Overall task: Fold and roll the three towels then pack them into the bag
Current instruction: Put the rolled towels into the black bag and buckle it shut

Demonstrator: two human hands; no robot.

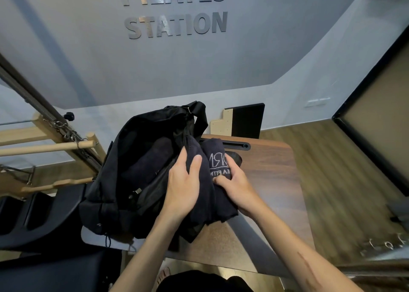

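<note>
Towel [218,161], dark and rolled, sits at the mouth of the black bag [141,172] on a wooden table [272,181]. The left hand [183,185] lies flat on it; the right hand [236,181] grips it. Bare tabletop runs right to a rounded corner, wood floor [327,159] beyond, grey wall [199,70] behind.

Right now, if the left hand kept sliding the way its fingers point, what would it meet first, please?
Probably the open black bag: the left hand points up and away over the dark towel, though depth is unclear.
</note>
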